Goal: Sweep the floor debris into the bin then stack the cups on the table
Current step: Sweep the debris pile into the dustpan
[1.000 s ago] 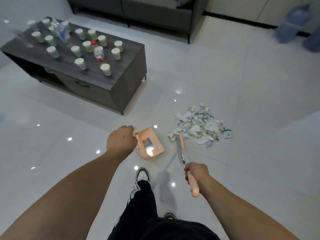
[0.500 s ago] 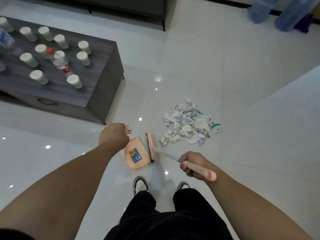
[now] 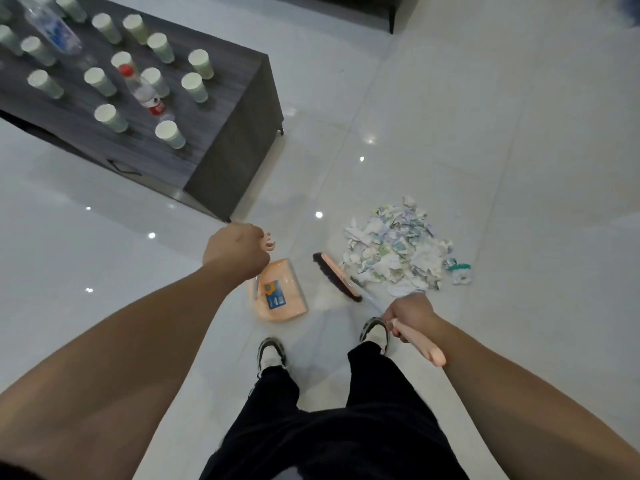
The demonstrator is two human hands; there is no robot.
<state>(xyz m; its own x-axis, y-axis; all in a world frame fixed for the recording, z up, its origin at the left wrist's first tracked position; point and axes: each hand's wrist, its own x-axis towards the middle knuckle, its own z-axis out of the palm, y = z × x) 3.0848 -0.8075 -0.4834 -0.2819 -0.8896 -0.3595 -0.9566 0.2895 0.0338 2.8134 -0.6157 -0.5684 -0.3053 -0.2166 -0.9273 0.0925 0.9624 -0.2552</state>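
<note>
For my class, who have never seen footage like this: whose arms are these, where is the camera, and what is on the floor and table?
There is no machine here. The camera sits on a person's head and looks down, so the two bare arms, dark trousers and shoes are the wearer's own. The left hand grips the handle of a peach dustpan resting on the white floor. The right hand holds a broom, its brush head beside a pile of torn paper scraps. On the dark low table stand many separate paper cups and two plastic bottles. No bin is visible.
</note>
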